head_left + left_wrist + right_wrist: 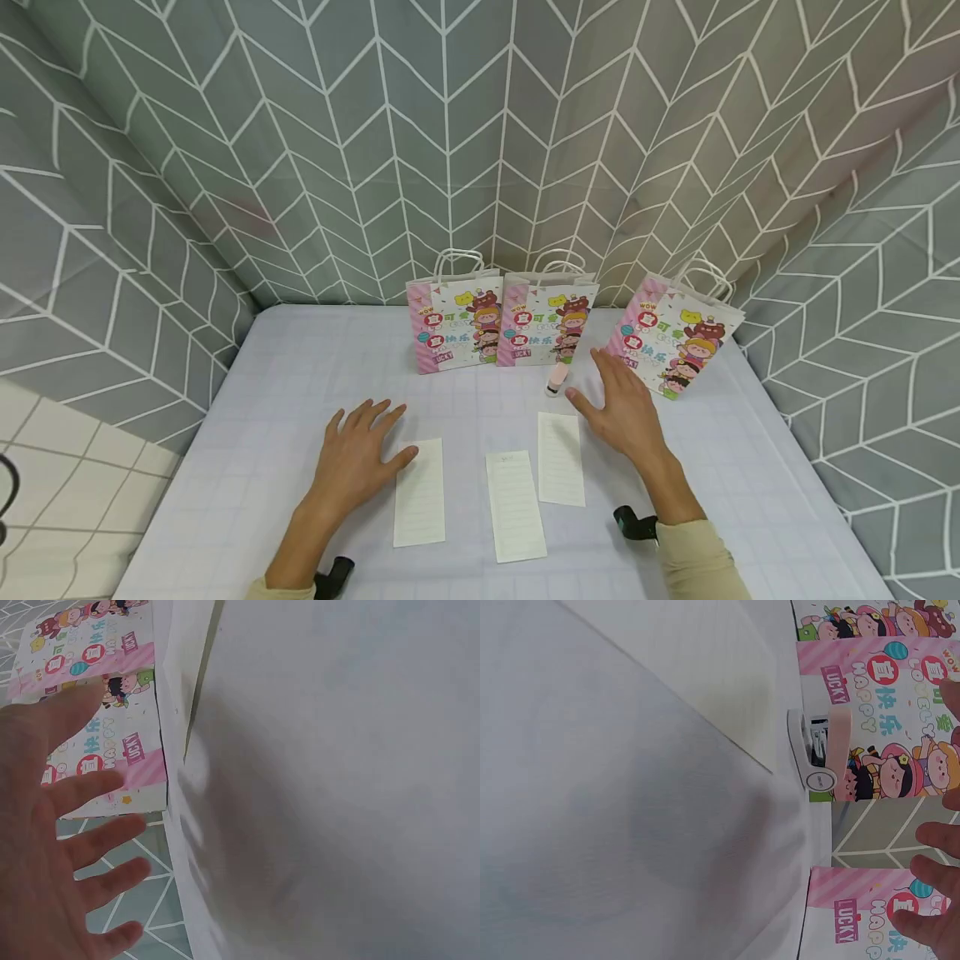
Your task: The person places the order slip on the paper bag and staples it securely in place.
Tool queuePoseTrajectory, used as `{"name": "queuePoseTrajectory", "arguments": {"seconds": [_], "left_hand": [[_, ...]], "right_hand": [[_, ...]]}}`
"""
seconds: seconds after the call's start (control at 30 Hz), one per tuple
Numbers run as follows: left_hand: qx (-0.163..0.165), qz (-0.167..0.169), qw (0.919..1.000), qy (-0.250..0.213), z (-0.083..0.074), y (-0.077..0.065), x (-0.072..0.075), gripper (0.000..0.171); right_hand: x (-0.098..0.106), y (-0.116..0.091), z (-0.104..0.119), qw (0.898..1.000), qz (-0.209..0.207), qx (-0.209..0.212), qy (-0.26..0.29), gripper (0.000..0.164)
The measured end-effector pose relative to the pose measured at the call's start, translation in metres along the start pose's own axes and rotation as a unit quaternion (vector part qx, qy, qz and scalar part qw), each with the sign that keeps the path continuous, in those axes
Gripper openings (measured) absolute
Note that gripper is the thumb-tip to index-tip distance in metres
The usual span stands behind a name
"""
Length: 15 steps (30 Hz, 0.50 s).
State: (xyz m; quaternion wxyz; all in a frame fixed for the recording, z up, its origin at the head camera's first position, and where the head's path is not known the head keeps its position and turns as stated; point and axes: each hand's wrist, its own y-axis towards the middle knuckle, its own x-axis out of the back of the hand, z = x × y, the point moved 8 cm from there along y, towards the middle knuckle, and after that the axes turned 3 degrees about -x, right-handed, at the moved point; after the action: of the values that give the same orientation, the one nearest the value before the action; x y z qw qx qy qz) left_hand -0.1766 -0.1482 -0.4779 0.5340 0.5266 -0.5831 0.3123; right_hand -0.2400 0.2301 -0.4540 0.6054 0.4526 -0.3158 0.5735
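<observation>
My left hand (pixel 351 462) is spread with its fingers apart, its thumb over the top of the left lined paper slip (pixel 420 500); whether it touches is unclear. In the left wrist view the hand (pixel 41 847) grips nothing. My right hand (pixel 624 415), fingers extended, is between a small pink-and-white stapler (pixel 557 379) and the right-hand gift bag (pixel 675 333). The right wrist view shows the stapler (pixel 821 750) in front of a cartoon-printed bag (pixel 885 712). Two more lined slips, a middle one (pixel 516 508) and a right one (pixel 561 458), lie between my hands.
Two gift bags, a left one (pixel 453 325) and a middle one (pixel 546 325), stand side by side at the table's back edge. The right bag leans at an angle. A patterned grey curtain (pixel 480 150) surrounds the white table (pixel 262 400). Tiled floor (pixel 67 475) shows at left.
</observation>
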Motion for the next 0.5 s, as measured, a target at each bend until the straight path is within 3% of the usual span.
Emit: {"name": "queuePoseTrajectory", "arguments": {"seconds": [0.27,0.5], "left_hand": [[-0.001,0.069,0.9976,-0.006,-0.003,-0.011,-0.017,0.071],[-0.009,0.077,0.997,-0.009,-0.004,-0.015,-0.021,0.07]], "right_hand": [[-0.002,0.03,-0.009,0.994,0.04,-0.042,0.09,0.091],[-0.002,0.049,-0.015,0.98,0.03,-0.051,0.189,0.083]]}}
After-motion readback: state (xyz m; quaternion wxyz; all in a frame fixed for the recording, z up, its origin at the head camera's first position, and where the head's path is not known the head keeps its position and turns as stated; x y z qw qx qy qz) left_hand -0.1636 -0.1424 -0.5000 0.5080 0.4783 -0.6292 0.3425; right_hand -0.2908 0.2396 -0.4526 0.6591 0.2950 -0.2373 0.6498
